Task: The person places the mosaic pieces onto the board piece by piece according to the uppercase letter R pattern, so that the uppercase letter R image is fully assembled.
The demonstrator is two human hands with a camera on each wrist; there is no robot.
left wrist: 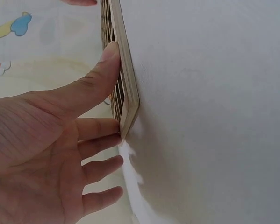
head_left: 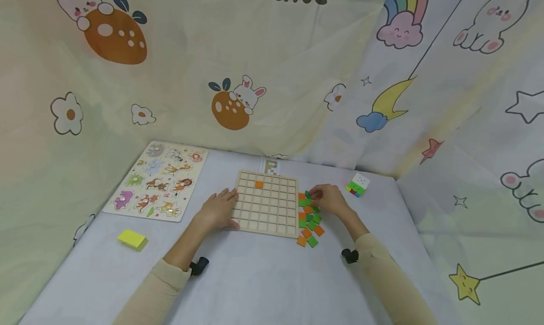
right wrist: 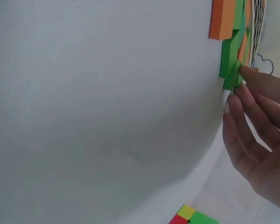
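Observation:
A square wooden grid board [head_left: 267, 211] lies on the table, one orange tile [head_left: 259, 184] in a cell of its upper rows. My left hand [head_left: 218, 209] rests at the board's left edge; in the left wrist view the thumb lies along the board's side [left wrist: 128, 84] and the other fingers spread past its corner. To the right of the board, my right hand [head_left: 329, 199] pinches a dark green tile [head_left: 308, 194] between thumb and fingertips, at the far end of a loose group of orange and green tiles [head_left: 312, 241]. Green tiles [right wrist: 230, 53] crowd those fingertips in the right wrist view.
An animal puzzle board [head_left: 163, 181] lies at the left, with a yellow block [head_left: 132, 239] in front of it. A small pattern card [head_left: 271, 166] sits behind the grid board. A colourful puzzle cube [head_left: 358, 184] stands at the right. Printed curtains [head_left: 178, 107] hang behind the table.

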